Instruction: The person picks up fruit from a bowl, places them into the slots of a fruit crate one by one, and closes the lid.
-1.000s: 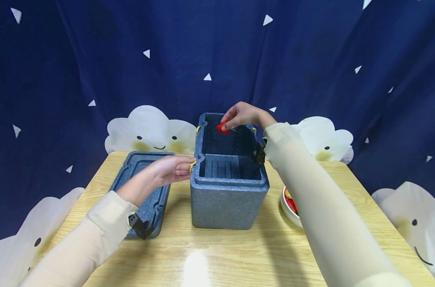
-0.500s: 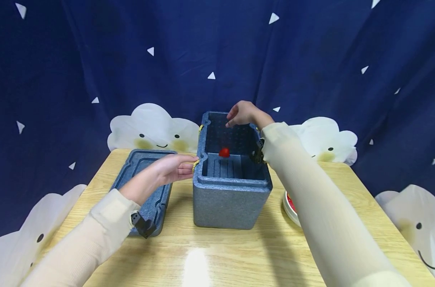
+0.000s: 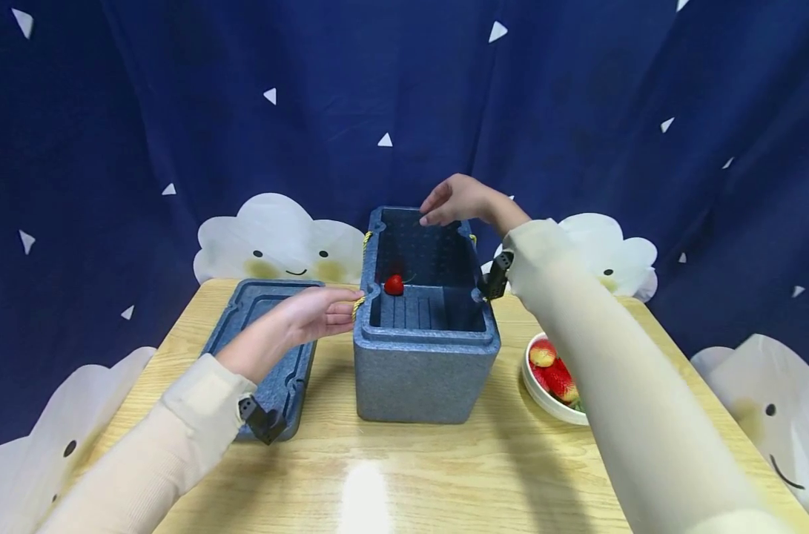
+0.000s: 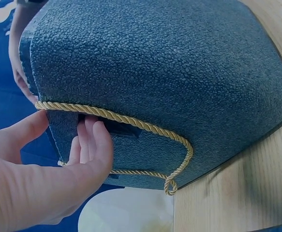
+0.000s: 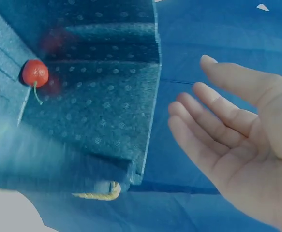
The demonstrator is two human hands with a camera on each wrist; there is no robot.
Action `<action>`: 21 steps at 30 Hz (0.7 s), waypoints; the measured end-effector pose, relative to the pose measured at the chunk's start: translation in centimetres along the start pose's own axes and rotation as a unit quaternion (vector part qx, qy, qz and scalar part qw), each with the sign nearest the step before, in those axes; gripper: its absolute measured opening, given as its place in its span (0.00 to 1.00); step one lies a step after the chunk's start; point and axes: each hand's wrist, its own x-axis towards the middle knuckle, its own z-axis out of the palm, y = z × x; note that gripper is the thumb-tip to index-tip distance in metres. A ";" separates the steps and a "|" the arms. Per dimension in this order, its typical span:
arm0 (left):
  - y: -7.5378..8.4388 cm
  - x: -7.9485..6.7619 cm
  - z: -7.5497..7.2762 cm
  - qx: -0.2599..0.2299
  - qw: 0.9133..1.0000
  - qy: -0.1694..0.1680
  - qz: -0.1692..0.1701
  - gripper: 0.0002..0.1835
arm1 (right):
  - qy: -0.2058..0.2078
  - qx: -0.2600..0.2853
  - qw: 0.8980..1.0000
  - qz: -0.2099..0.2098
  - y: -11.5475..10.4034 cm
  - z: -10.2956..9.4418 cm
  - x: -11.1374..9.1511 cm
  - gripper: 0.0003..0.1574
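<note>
A dark blue-grey foam box (image 3: 426,382), without its lid on, stands on the wooden table. Inside it lies a red cherry (image 3: 394,285) with a thin green stem, close to the left wall; the right wrist view shows the same cherry (image 5: 35,73). My right hand (image 3: 459,202) is held above the box's far end, fingers loosely spread with nothing between them. At the box's left side, my left hand (image 3: 317,314) touches the wall; in the left wrist view its fingertips lie beside the gold rope (image 4: 131,122) and the dark handle recess, thumb near the rim.
The box's lid (image 3: 284,378) lies on the table (image 3: 391,482) to the left, partly under my left forearm. Right of the box stands a white bowl (image 3: 546,403) of strawberries (image 3: 556,378), partly covered by my right sleeve. A blue curtain (image 3: 351,89) hangs behind.
The right hand let go of the cherry, which dropped into the box and came to lie near its left wall. That hand then rose slightly, its fingers spreading. The left hand stayed put.
</note>
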 end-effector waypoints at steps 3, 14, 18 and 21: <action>0.0 0.0 0.0 0.003 1.000 0.000 -0.001 0.27 | 0.001 0.014 1.000 -0.010 0.7 -0.5 -1.0 0.21; 0.0 0.0 -0.4 0.004 1.000 0.003 -0.006 0.27 | 0.021 0.063 0.998 -0.018 4.7 -1.7 -5.1 0.22; 0.2 -0.1 -0.6 0.002 1.000 0.002 -0.007 0.26 | 0.039 0.051 0.998 -0.015 6.3 -1.6 -6.7 0.21; 0.3 -0.2 -0.7 0.002 1.000 0.001 -0.004 0.26 | 0.054 0.044 0.998 -0.010 7.9 -1.4 -7.8 0.21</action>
